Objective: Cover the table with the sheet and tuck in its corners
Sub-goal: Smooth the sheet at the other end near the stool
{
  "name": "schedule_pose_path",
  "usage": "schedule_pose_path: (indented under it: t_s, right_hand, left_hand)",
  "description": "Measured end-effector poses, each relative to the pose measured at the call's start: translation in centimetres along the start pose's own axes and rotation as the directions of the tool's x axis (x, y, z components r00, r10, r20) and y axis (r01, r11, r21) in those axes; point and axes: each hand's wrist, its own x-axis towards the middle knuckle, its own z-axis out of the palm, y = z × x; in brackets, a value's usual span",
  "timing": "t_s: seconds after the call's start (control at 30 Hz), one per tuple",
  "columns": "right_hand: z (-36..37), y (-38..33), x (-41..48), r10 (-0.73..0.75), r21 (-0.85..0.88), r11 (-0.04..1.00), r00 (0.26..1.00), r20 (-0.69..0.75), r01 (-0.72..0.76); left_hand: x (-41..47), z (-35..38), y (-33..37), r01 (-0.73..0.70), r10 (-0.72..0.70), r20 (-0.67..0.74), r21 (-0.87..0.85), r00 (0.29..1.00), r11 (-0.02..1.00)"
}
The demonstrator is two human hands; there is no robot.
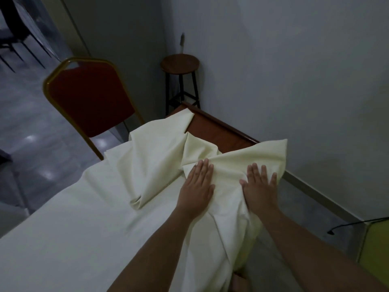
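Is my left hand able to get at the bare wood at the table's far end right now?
Probably yes. The left hand lies flat on the sheet just short of the bare wood; only a loose fold of sheet lies between.

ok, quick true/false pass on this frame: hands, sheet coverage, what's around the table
1. Both the left hand and the right hand press flat on the sheet. True.
2. The sheet covers the whole table. False: the far corner of the wooden table is bare.
3. A red chair stands to the left of the table. True.
4. The sheet lies smooth at the far end. False: it is bunched in loose folds there, ahead of the hands.
5. A round stool stands by the wall beyond the table. True.
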Motion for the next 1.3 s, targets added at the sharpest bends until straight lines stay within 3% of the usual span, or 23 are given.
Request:
schedule_pose_path:
  t_s: [0.13,0.27,0.43,0.53,0.6,0.77,0.9,1.1,1.2,1.3]
  right_hand:
    - [-0.7,1.7,1.1,-0.027,0.131,0.991,0.999,0.026,0.023]
    - [-2.0,-0.4,1.6,-0.173,0.214,0.959,0.981,-0.086,0.188]
    - [-1.9,-4.1,3.8,-0.287,0.238,0.924,0.954,-0.087,0.300]
    - [-0.7,-4.2,5.0,-0.302,0.222,0.925,0.951,-0.066,0.309]
    - [-0.5,-3.9,5.3,-0.300,0.214,0.929,0.953,-0.044,0.302]
    - [-0.8,-0.7,7.3,-0.250,0.091,0.962,0.965,-0.079,0.257]
    - [-0.6,4.6,8.9,-0.167,0.042,0.984,0.980,-0.106,0.172]
    - [-2.2,6.1,8.1,-0.111,-0.063,0.992,0.994,-0.021,0.109]
    - [-3.8,2.7,7.5,-0.058,0.127,0.989,0.994,-0.088,0.069]
    - [-4.7,-1.3,6.8,-0.130,0.239,0.955,0.973,-0.192,0.175]
  left_hand:
    - [1.3,1.5,1.9,0.140,-0.139,0.051,-0.017,0.989,0.990]
    - [2.0,2.4,1.8,0.206,-0.204,0.094,-0.010,0.974,0.979]
    - [1.8,1.3,1.7,0.241,-0.241,0.014,0.021,0.970,0.970]
    - [2.2,-0.5,0.8,0.425,-0.419,-0.088,0.067,0.904,0.903]
    - [2.6,-1.6,-0.6,0.528,-0.523,-0.082,0.060,0.848,0.847]
    - [3.6,-2.0,-3.6,0.503,-0.515,0.142,0.115,0.845,0.857]
    - [3.9,0.8,-1.7,0.424,-0.442,0.260,0.125,0.858,0.897]
    - [3.7,2.4,-1.2,0.431,-0.432,0.201,0.051,0.879,0.901]
    - [4.0,1.5,-2.0,0.452,-0.446,0.168,0.003,0.879,0.892]
    - [4.1,0.2,-2.8,0.506,-0.499,0.127,-0.027,0.857,0.862]
